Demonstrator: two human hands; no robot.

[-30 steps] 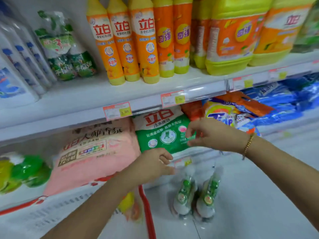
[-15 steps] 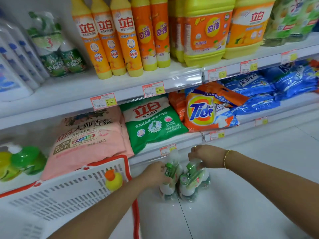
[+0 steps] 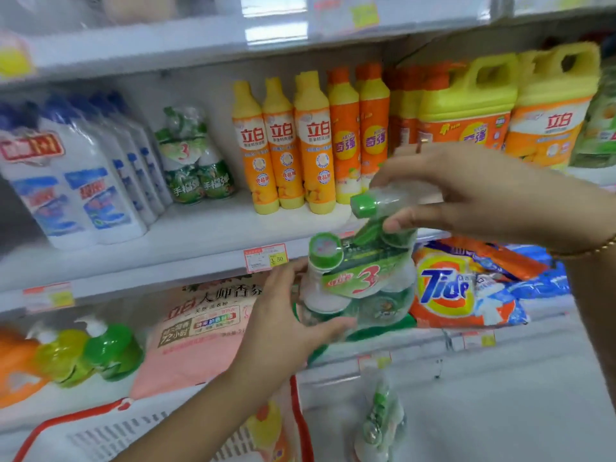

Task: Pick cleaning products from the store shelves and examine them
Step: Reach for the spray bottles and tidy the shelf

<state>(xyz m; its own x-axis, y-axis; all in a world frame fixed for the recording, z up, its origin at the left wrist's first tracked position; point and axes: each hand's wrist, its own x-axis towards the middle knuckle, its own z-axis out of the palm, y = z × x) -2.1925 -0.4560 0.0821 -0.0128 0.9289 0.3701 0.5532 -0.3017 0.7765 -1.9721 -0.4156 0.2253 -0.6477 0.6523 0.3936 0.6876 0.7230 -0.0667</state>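
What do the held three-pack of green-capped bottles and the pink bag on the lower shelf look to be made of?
The three-pack of green-capped bottles looks like plastic bottles wrapped in thin, clear, glossy film, which wrinkles and glints where the right hand pinches it. The caps look like smooth opaque plastic. The pink bag is probably soft plastic film with a duller sheen. It sags and creases.

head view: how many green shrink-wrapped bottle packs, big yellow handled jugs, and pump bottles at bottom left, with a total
green shrink-wrapped bottle packs: 3 (held pack, shelf pack, floor pack)
yellow handled jugs: 2
pump bottles: 3 (orange, yellow, green)
total: 8
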